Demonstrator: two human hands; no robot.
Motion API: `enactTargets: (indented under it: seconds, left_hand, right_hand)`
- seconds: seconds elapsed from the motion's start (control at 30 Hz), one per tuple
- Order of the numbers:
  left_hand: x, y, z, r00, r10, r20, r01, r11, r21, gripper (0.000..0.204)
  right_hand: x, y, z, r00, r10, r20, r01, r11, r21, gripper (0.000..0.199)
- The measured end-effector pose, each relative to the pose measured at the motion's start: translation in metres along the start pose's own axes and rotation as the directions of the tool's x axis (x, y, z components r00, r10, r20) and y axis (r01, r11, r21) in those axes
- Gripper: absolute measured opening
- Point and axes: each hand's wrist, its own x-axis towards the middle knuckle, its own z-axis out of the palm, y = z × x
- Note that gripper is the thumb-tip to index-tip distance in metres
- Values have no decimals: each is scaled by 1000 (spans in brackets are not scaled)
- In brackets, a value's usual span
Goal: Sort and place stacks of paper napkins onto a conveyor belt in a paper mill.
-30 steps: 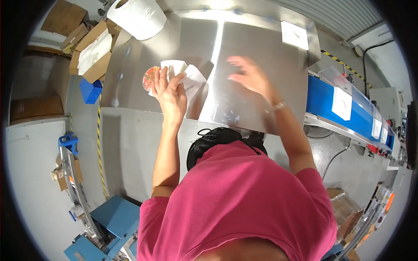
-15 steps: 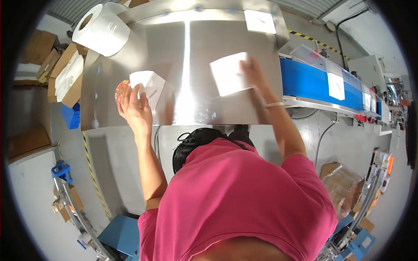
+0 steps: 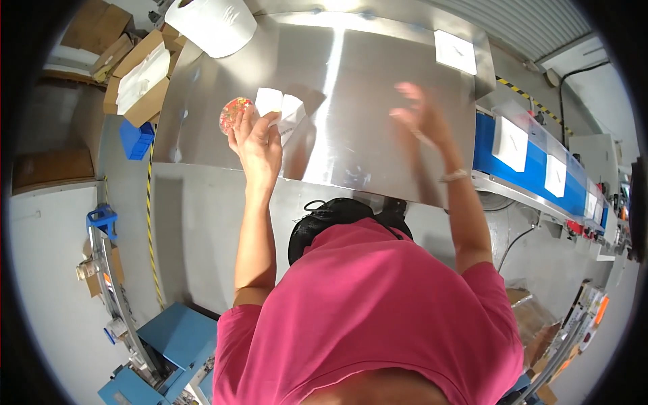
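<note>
My left hand [image 3: 258, 138] is closed at the left of the metal table, its fingers on a round disc with a red floral pattern [image 3: 236, 111]. Its thumb side grips a white folded paper pouch [image 3: 291, 115], which fans open beside the disc. My right hand [image 3: 422, 118] hangs over the right half of the table, smeared by motion. Its fingers look spread, and nothing shows between them. To its right, a white square packet [image 3: 510, 144] rests on the near end of the blue conveyor belt [image 3: 483, 138].
More white packets [image 3: 555, 175] lie further along the belt, beside a clear guard. Another white sheet [image 3: 455, 52] lies at the table's [image 3: 368, 74] far right corner. A big white roll [image 3: 214, 27] stands at the far left, near an open cardboard box [image 3: 140, 84] and a blue bin [image 3: 136, 140].
My right hand has let go of a white square packet, now on the belt, and come back over the table. My left hand keeps its grip. The whole view has shifted and turned.
</note>
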Motion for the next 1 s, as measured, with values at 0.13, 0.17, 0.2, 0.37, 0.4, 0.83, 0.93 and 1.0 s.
enactTargets:
  seconds: [0.13,0.17,0.2,0.37,0.4,0.83,0.93,1.0]
  left_hand:
    - [1,-5,4,999,37,14,-37,999,22,28]
    - [2,-6,5,999,28,30,-28,999,14,28]
    - [4,-5,4,999,38,26,-38,999,19,28]
    - [9,-7,-7,997,-24,70,25,1000,-4,29]
    - [10,-7,-8,997,-20,70,20,1000,-1,29]
    - [38,-18,0,978,-202,46,202,979,-11,41]
    - [41,-18,9,1000,-20,-15,23,985,172,31]
    - [40,-4,8,984,109,139,-155,910,385,22]
  right_hand:
    - [60,-76,81,930,-191,313,54,916,398,62]
    - [72,-82,95,906,-225,359,47,896,442,60]
    - [83,-86,104,878,-262,401,40,874,484,58]
    - [100,-89,123,830,-307,466,89,897,432,49]
    - [99,-89,122,832,-271,483,66,914,399,50]
    - [20,7,45,952,246,184,-296,896,332,50]
    - [-31,72,-6,932,362,-15,-326,855,404,43]
    - [-57,73,-76,857,511,-69,-505,858,91,39]
